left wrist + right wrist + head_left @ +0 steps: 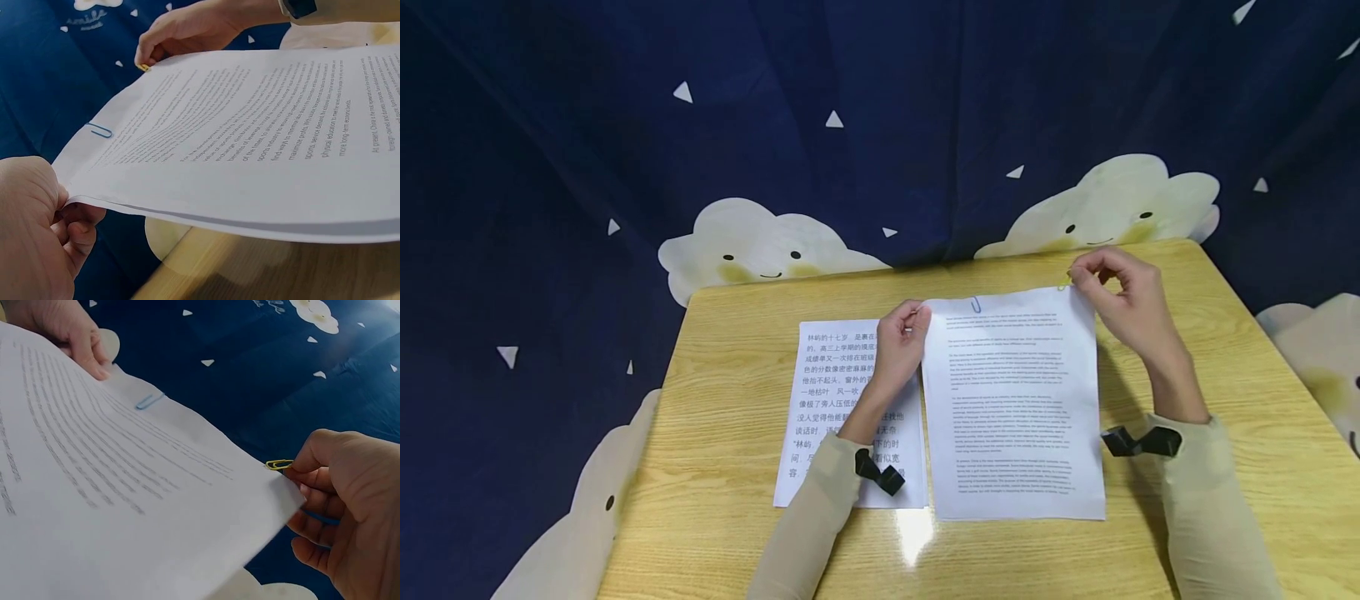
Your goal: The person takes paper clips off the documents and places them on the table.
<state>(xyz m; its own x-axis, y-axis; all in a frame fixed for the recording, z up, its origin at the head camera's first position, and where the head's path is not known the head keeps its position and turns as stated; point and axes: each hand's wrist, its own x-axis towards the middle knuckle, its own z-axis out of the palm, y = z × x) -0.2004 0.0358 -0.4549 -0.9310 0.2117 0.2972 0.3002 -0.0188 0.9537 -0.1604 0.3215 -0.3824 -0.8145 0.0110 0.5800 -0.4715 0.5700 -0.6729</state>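
The left forearm is slanting forward and to the right, and the right forearm is leaning to the left; pale sleeves are covering both and ending before the bare wrists. The left hand is pinching, with its thumb pressing toward the curled fingers. The right hand is sitting farther forward and bending to the left, while its thumb and forefinger are making a close pinch and its other fingers are curling inward

Looks like an indoor desk spot, home or studio — impossible to say which. Shown by a wood-grain worktop bearing printed pages, with dark-blue cloth close behind — patterned with smiling clouds and white triangles.
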